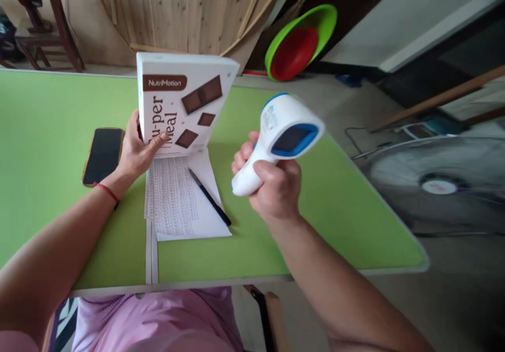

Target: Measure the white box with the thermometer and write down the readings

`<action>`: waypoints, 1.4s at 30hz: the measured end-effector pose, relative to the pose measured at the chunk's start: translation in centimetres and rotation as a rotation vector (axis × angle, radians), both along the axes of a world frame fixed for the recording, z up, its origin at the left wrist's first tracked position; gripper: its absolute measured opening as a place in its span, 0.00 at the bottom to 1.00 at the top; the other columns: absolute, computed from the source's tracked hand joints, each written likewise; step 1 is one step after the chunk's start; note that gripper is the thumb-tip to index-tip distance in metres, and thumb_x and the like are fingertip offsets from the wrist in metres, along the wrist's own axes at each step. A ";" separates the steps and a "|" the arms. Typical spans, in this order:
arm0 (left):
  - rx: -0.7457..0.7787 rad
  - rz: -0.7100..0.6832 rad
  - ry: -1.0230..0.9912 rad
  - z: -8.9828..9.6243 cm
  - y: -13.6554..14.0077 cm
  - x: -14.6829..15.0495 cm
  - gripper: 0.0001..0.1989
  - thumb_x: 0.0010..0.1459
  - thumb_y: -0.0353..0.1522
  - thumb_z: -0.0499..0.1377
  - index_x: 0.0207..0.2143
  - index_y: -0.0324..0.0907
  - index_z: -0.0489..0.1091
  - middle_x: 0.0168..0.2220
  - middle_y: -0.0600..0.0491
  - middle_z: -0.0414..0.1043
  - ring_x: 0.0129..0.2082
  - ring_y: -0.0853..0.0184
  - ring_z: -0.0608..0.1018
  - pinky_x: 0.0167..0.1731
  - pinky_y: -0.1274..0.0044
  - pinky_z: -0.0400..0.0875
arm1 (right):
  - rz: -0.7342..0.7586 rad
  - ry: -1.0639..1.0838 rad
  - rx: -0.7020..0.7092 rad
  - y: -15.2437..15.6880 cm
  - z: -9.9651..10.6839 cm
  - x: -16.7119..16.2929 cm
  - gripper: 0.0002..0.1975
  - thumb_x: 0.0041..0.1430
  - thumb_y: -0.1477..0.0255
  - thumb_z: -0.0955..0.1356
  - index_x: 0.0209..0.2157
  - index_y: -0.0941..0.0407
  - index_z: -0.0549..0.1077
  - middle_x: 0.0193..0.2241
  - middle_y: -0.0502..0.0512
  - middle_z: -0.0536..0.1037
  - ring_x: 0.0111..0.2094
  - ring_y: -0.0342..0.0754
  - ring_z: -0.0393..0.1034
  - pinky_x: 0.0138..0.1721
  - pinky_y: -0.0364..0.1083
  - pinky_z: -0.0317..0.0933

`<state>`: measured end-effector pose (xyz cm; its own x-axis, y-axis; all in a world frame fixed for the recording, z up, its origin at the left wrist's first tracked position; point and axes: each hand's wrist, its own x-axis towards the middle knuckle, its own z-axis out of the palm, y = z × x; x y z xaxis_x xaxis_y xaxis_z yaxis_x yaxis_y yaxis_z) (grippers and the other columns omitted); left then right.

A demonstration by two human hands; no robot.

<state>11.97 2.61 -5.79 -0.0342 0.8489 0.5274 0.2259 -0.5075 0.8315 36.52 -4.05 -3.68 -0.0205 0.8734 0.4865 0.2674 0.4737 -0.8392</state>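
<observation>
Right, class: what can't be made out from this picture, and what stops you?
All in the head view:
- Start of the large title on the box: covered by the left hand.
- Writing on the paper: too small to read.
- Front of the white thermometer: turned away from the camera.
- Fan: blurred, and cut off by the right edge.
</observation>
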 end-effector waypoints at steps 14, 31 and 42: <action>-0.050 0.092 0.048 -0.6 -1.4 1.5 0.29 0.56 0.56 0.59 0.47 0.42 0.67 0.44 0.46 0.76 0.42 0.58 0.79 0.42 0.67 0.75 | 0.317 0.591 -0.655 -2.7 -1.0 -5.7 0.18 0.44 0.62 0.73 0.38 0.53 0.72 0.23 0.44 0.65 0.22 0.40 0.58 0.24 0.45 0.55; -0.041 0.006 0.121 0.2 -1.2 1.2 0.29 0.56 0.57 0.58 0.47 0.44 0.66 0.43 0.47 0.77 0.40 0.58 0.80 0.39 0.67 0.77 | 0.231 0.488 -0.589 -1.7 -2.5 -6.2 0.15 0.48 0.60 0.73 0.34 0.55 0.73 0.24 0.46 0.68 0.24 0.41 0.60 0.26 0.45 0.57; -0.041 -0.005 0.101 0.0 -1.0 1.1 0.31 0.54 0.58 0.59 0.48 0.44 0.66 0.44 0.46 0.76 0.42 0.57 0.79 0.42 0.65 0.76 | 0.223 0.384 -0.549 -1.7 -2.6 -6.3 0.14 0.50 0.59 0.71 0.30 0.54 0.69 0.21 0.44 0.65 0.23 0.41 0.59 0.25 0.44 0.56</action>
